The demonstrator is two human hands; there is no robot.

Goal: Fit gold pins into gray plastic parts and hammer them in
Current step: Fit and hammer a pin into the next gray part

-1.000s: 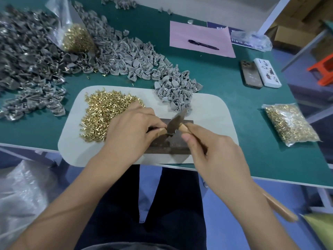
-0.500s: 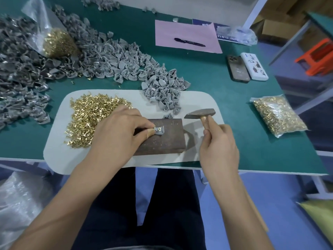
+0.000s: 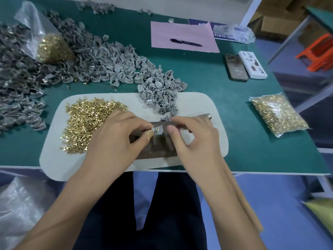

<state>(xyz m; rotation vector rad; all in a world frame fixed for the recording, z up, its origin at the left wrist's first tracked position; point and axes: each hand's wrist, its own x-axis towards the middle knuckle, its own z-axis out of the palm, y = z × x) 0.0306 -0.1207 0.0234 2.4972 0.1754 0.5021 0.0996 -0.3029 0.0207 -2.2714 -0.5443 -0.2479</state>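
Observation:
A small gray plastic part (image 3: 158,130) with a gold pin in it sits on a dark block (image 3: 155,150) on the white mat (image 3: 203,103). My left hand (image 3: 115,139) pinches the part from the left with thumb and forefinger. My right hand (image 3: 194,139) is just to the right of the part, its thumb and forefinger close to it. It holds a hammer: the wooden handle (image 3: 241,199) runs back under my forearm and the metal head (image 3: 205,116) pokes out behind the hand. Loose gold pins (image 3: 90,121) lie heaped on the mat's left.
A heap of gray parts (image 3: 160,94) spills onto the mat's far edge, with a larger pile (image 3: 18,83) at far left. A bag of pins (image 3: 277,114) lies at right. Two phones (image 3: 236,67) and pink paper with a pen (image 3: 183,36) lie behind.
One second ago the hammer was down at the part; it then swung out to the right. Now my right hand has come back beside the part. My left hand kept its pinch.

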